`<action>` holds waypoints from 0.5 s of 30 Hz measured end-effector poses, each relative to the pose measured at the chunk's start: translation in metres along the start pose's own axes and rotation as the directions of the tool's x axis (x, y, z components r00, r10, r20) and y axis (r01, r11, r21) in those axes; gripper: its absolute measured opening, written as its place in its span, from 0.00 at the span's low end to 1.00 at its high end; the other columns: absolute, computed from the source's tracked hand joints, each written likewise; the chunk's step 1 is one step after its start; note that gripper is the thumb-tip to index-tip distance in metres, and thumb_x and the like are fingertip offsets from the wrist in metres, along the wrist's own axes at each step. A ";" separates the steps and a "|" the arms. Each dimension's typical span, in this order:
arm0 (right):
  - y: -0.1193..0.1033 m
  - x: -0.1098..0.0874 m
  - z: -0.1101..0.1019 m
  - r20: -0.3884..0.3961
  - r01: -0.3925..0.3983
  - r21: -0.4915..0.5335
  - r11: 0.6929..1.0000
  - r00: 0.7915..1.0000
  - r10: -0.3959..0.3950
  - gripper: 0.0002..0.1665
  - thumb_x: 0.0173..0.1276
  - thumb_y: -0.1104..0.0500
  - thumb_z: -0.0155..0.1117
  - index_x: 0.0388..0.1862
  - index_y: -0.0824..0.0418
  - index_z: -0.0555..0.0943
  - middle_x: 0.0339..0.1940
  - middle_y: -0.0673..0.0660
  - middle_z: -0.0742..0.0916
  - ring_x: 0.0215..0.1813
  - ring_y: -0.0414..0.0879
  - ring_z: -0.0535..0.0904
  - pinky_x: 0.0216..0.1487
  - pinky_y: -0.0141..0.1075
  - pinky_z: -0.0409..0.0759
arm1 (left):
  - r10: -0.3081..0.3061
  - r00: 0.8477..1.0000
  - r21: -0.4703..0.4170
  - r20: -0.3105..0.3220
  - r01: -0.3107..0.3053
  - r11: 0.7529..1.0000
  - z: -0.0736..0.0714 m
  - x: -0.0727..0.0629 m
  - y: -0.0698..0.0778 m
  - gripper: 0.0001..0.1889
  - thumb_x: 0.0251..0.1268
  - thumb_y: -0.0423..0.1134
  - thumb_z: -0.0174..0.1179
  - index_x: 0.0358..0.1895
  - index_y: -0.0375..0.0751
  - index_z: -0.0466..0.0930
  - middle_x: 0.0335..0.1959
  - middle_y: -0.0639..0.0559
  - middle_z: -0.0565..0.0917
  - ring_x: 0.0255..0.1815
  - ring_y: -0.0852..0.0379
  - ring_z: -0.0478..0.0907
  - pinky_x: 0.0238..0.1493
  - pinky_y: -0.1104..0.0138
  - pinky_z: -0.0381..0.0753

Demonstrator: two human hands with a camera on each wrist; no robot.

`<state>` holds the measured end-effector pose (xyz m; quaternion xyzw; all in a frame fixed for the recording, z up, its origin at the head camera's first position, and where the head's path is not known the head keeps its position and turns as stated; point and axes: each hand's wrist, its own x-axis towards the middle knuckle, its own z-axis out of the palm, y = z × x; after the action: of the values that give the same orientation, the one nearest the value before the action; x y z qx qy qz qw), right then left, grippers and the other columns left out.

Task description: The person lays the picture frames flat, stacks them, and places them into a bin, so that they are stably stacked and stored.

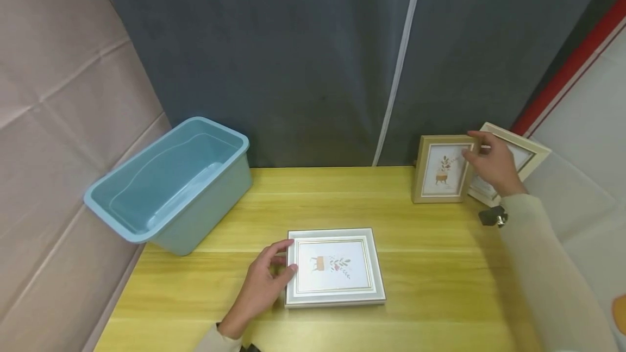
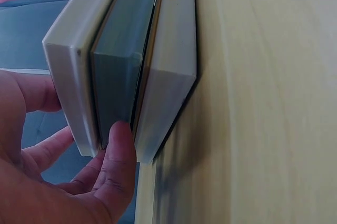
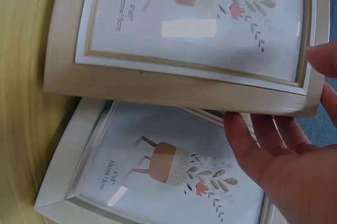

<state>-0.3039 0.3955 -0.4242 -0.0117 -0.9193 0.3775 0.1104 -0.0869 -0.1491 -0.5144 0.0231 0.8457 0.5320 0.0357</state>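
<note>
A stack of picture frames (image 1: 336,268) lies flat on the table, a white one on top. From the side, in the left wrist view, a blue-grey frame (image 2: 118,71) shows between two whitish ones. My left hand (image 1: 261,281) holds the stack's left end, the thumb (image 2: 120,155) against the blue-grey edge. At the back right, my right hand (image 1: 494,162) pinches a tan wooden picture frame (image 1: 423,170) by its upper right corner, thumb in front and fingers behind. The tan frame stands upright, overlapping a tilted cream picture frame (image 1: 535,151) behind it. Both show a plant print.
An open blue plastic bin (image 1: 215,194) stands at the table's back left. Dark grey cloth (image 1: 293,69) hangs behind the yellowish wooden table (image 1: 430,265). Pale cloth (image 1: 49,151) borders the left side, and a white surface with a red strip (image 1: 577,64) borders the right.
</note>
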 end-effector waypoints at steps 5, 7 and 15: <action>0.008 -0.009 -0.001 -0.018 0.032 0.013 0.999 0.999 -0.032 0.32 0.80 0.51 0.60 0.79 0.57 0.72 0.69 0.64 0.77 0.56 0.42 0.77 0.35 0.18 0.74 | 0.003 1.000 0.004 0.011 -0.003 1.000 0.002 0.001 -0.001 0.29 0.70 0.43 0.70 0.72 0.64 0.76 0.67 0.50 0.81 0.62 0.47 0.81 0.47 0.64 0.86; 0.011 -0.012 -0.003 -0.022 0.053 0.011 0.999 0.998 -0.053 0.30 0.80 0.52 0.61 0.77 0.56 0.74 0.61 0.58 0.81 0.49 0.33 0.75 0.33 0.22 0.76 | 0.008 1.000 0.006 0.013 -0.008 1.000 0.002 0.002 -0.002 0.28 0.70 0.44 0.70 0.72 0.64 0.76 0.67 0.50 0.81 0.62 0.47 0.81 0.49 0.61 0.86; 0.006 -0.028 -0.008 0.085 0.067 0.106 0.992 0.993 -0.076 0.30 0.81 0.51 0.63 0.78 0.54 0.75 0.38 0.55 0.85 0.37 0.35 0.83 0.36 0.28 0.85 | 0.017 1.000 0.015 0.012 -0.018 1.000 0.002 0.005 -0.003 0.28 0.71 0.44 0.70 0.72 0.64 0.75 0.68 0.50 0.80 0.62 0.48 0.81 0.52 0.57 0.85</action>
<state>-0.2755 0.4020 -0.4281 0.0439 -0.9026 0.4201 0.0833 -0.0918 -0.1481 -0.5176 0.0339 0.8492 0.5258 0.0358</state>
